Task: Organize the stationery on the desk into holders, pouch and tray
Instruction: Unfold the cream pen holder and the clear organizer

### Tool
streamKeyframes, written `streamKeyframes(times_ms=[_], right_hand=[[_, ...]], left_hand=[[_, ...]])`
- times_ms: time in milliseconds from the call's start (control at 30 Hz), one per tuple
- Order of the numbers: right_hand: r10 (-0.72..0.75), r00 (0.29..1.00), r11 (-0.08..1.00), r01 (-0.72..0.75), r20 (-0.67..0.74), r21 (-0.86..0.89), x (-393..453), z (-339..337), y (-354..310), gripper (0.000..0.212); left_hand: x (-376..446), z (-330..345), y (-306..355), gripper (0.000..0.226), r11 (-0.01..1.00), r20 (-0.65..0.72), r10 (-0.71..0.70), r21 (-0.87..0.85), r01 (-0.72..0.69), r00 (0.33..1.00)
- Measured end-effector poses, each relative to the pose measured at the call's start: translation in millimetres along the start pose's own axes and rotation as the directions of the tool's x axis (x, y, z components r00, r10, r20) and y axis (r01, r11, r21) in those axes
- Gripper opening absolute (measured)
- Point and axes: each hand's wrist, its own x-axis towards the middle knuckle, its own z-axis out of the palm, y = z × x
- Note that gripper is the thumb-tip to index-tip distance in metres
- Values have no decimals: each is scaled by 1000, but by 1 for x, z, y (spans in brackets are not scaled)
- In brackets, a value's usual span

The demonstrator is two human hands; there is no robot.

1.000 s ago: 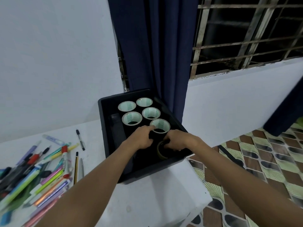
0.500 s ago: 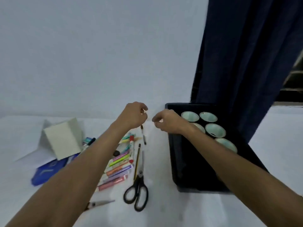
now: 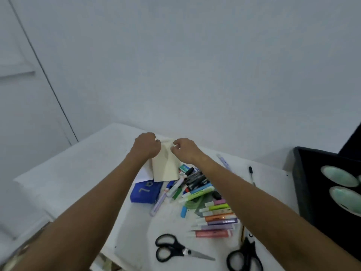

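Note:
A cream pouch (image 3: 166,169) stands at the back of the white desk (image 3: 82,173). My left hand (image 3: 146,146) grips its top left edge. My right hand (image 3: 184,149) pinches its top right edge. Below the pouch a heap of pens, markers and highlighters (image 3: 203,198) spreads across the desk. A blue case (image 3: 145,192) lies at the heap's left. Two black-handled scissors (image 3: 175,249) (image 3: 246,255) lie near the front edge. The black tray (image 3: 304,182) at the far right holds tape rolls (image 3: 340,176).
A single black pen (image 3: 252,175) lies between the heap and the tray. White paper (image 3: 144,174) sticks out under the pouch. The white wall runs close behind the desk. The desk's left corner and front edge are near my arms.
My view swung left from the tray to the desk's middle. Both hands left the tray and the tape rolls, crossed over the pens and closed on the top of the cream pouch.

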Motion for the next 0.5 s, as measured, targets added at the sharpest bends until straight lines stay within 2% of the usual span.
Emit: streamKeyframes(times_ms=[133, 233, 300, 367, 400, 467, 500], right_hand=[[185, 983, 949, -183, 17, 258, 30, 18, 1, 58], [325, 940, 809, -331, 99, 485, 43, 22, 7, 57], [348, 921, 734, -384, 175, 561, 47, 23, 11, 52], [350, 921, 684, -377, 172, 624, 47, 18, 11, 42], [343, 928, 661, -350, 148, 663, 46, 10, 9, 36], [311, 948, 627, -261, 72, 734, 41, -11, 4, 27], [297, 955, 611, -209, 24, 764, 36, -25, 3, 27]], left_hand=[[14, 14, -15, 52, 995, 85, -88, -40, 91, 993], [18, 19, -12, 50, 982, 129, -111, -138, 129, 985], [22, 16, -6, 42, 965, 149, -116, -216, 147, 982], [25, 12, 0, 30, 954, 125, -104, -267, 134, 987], [26, 8, 5, 32, 950, 88, -93, -291, 115, 992], [26, -2, 16, 32, 952, -22, -30, -305, 22, 999], [26, -6, 25, 26, 945, -72, 13, -325, -36, 997]])
